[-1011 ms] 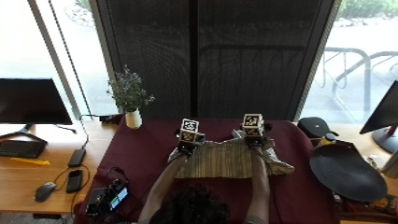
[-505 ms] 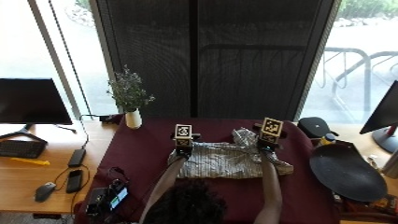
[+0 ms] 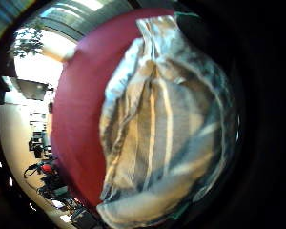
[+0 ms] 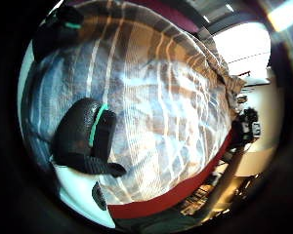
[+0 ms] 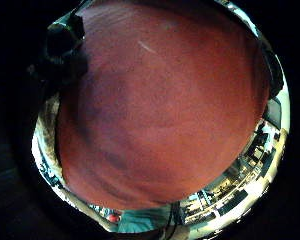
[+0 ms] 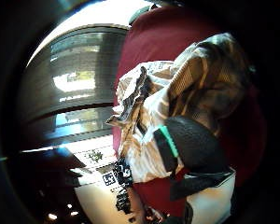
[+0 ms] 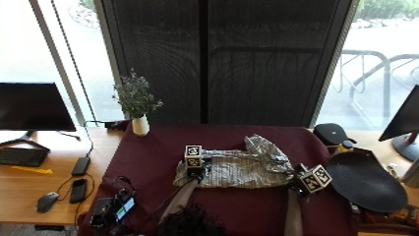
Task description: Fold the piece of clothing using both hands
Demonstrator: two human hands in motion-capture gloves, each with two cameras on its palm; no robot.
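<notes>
A striped shirt (image 7: 239, 167) in grey, white and brown lies crumpled on the maroon cloth of the table (image 7: 150, 157), spread crosswise in front of the person, with a bunched part (image 7: 265, 147) rising toward the far right. The left hand (image 7: 193, 167) sits at the shirt's left end, its forearm reaching up from the lower edge of the outside view. In the left thumb side palm view the striped cloth (image 4: 161, 112) fills the picture close under the palm, and a gloved thumb (image 4: 85, 136) curls over the fabric, so this grip holds the shirt's left edge. The left little finger side palm view shows the cloth (image 3: 171, 129) gathered in folds beside the maroon table cover (image 3: 78, 124). The right hand (image 7: 302, 184) is at the shirt's lower right corner, well apart from the left, its forearm nearly upright in the outside view. In the right thumb side palm view a gloved finger (image 6: 191, 147) is curled against the shirt (image 6: 196, 88), pinching the cloth. The right little finger side palm view is filled by bare maroon cloth (image 5: 160, 110). A small vase with a sprig (image 7: 137, 105) stands at the table's far left corner, and a dark round chair seat (image 7: 367, 182) is just beside the table's right edge.
</notes>
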